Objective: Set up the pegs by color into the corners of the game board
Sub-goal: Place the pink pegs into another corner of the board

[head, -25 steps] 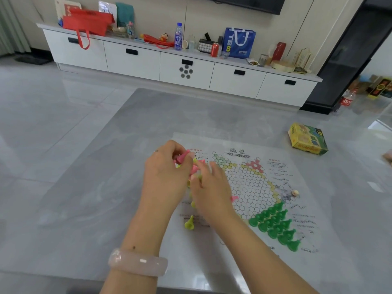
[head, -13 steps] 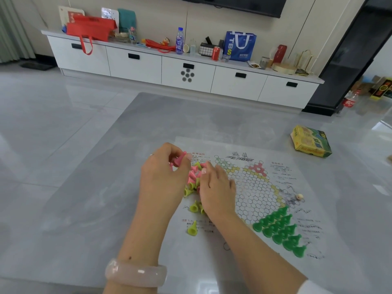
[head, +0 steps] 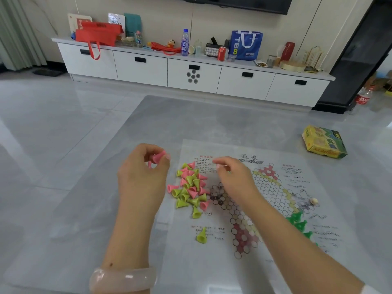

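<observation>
A yellow-green box [head: 324, 141] lay on the worktop [head: 84, 209] right of the game board [head: 265, 209]. A blue bag [head: 246, 45] read "TBS". The left hand [head: 143, 177] pinched pink pegs [head: 158, 157]; the right hand [head: 235, 177] hung loosely curled beside the mixed peg pile [head: 191, 189].

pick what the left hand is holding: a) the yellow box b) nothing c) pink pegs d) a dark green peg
C: the left hand pinches pink pegs at its fingertips, left of the mixed pile; the dark green pegs stand on the board and the yellow box lies far right.
</observation>
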Available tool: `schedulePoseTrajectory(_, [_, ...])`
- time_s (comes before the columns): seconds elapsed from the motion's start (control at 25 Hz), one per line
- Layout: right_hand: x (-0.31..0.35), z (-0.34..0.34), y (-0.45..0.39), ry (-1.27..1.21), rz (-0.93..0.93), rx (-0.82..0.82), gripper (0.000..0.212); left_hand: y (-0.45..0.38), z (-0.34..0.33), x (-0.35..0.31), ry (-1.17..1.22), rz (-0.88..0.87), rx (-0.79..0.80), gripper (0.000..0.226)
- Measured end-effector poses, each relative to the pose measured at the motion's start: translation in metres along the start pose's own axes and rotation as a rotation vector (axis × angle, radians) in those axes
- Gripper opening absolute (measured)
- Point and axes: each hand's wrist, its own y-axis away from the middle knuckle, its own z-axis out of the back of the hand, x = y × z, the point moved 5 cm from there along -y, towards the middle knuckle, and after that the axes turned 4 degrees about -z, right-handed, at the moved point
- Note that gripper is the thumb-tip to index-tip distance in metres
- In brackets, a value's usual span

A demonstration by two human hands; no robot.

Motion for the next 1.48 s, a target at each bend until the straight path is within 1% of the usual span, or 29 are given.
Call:
schedulePoseTrajectory(0.04, [0.002, 0.006, 0.001, 0.117, 0.059, 0.042, 0.025, -0.001, 0.002, 0.003, 0.035, 0.034, -0.019, 0.023])
schedulePoseTrajectory(0.16, [0.009, -0.004, 0.01, 0.445, 0.212, 0.281, 0.018, 0.0, -0.002, 0.007, 0.17, 0.138, 0.002, 0.021])
schedulePoseTrajectory(0.24, [0.01, -0.011, 0.015, 0.513, 0.224, 0.352, 0.025, 0.002, -0.006, 0.006, 0.221, 0.172, 0.031, 0.023])
schedulePoseTrajectory(0.32, [0.009, -0.017, 0.016, 0.477, 0.21, 0.356, 0.036, 0.004, -0.01, 0.005, 0.341, 0.24, 0.076, 0.026])
schedulePoseTrajectory(0.36, [0.01, -0.022, 0.016, 0.47, 0.212, 0.354, 0.039, 0.005, -0.012, 0.005, 0.463, 0.306, 0.105, 0.026])
schedulePoseTrajectory(0.44, [0.011, -0.032, 0.012, 0.457, 0.212, 0.348, 0.038, 0.006, -0.016, 0.008, 0.765, 0.461, 0.143, 0.025])
schedulePoseTrajectory(0.48, [0.012, -0.035, 0.01, 0.459, 0.213, 0.342, 0.035, 0.007, -0.017, 0.009, 0.884, 0.526, 0.144, 0.024])
schedulePoseTrajectory(0.52, [0.013, -0.037, 0.008, 0.472, 0.214, 0.334, 0.031, 0.008, -0.017, 0.01, 0.953, 0.564, 0.137, 0.024])
schedulePoseTrajectory(0.56, [0.013, -0.037, 0.007, 0.489, 0.219, 0.323, 0.026, 0.008, -0.016, 0.011, 0.978, 0.58, 0.125, 0.024])
schedulePoseTrajectory(0.68, [0.011, -0.035, 0.005, 0.502, 0.229, 0.297, 0.014, 0.006, -0.017, 0.014, 0.942, 0.6, 0.096, 0.019])
schedulePoseTrajectory(0.72, [0.01, -0.032, 0.005, 0.473, 0.213, 0.293, 0.013, 0.007, -0.02, 0.015, 0.959, 0.619, 0.094, 0.016])
schedulePoseTrajectory(0.8, [0.012, -0.019, 0.008, 0.335, 0.144, 0.248, 0.012, 0.014, -0.031, 0.02, 1.044, 0.698, 0.1, 0.013])
schedulePoseTrajectory(0.88, [0.022, 0.003, 0.014, 0.125, 0.101, 0.166, 0.012, 0.029, -0.049, 0.027, 1.17, 0.831, 0.15, 0.014])
schedulePoseTrajectory(0.92, [0.03, 0.013, 0.019, 0.04, 0.115, 0.141, 0.013, 0.037, -0.059, 0.027, 1.227, 0.895, 0.193, 0.02])
schedulePoseTrajectory(0.96, [0.038, 0.021, 0.025, 0.004, 0.153, 0.146, 0.014, 0.044, -0.068, 0.028, 1.26, 0.955, 0.235, 0.026])
schedulePoseTrajectory(1.04, [0.052, 0.027, 0.04, 0.091, 0.264, 0.214, 0.019, 0.052, -0.081, 0.024, 1.312, 1.019, 0.33, 0.028])
schedulePoseTrajectory(1.12, [0.053, 0.029, 0.051, 0.23, 0.33, 0.266, 0.027, 0.056, -0.089, 0.018, 1.349, 1.025, 0.402, 0.026])
schedulePoseTrajectory(1.16, [0.05, 0.033, 0.053, 0.247, 0.329, 0.259, 0.032, 0.059, -0.092, 0.016, 1.355, 1.024, 0.42, 0.025])
schedulePoseTrajectory(1.2, [0.045, 0.039, 0.053, 0.222, 0.319, 0.233, 0.034, 0.062, -0.096, 0.015, 1.346, 1.022, 0.431, 0.022])
schedulePoseTrajectory(1.28, [0.033, 0.057, 0.054, 0.107, 0.268, 0.165, 0.033, 0.068, -0.102, 0.014, 1.267, 1.023, 0.427, 0.014])
schedulePoseTrajectory(1.4, [0.008, 0.092, 0.054, -0.069, 0.135, 0.061, 0.022, 0.075, -0.107, 0.012, 1.071, 1.002, 0.445, 0.01])
schedulePoseTrajectory(1.48, [-0.011, 0.118, 0.056, -0.151, 0.053, -0.021, 0.016, 0.077, -0.109, 0.008, 0.93, 0.953, 0.453, 0.008])
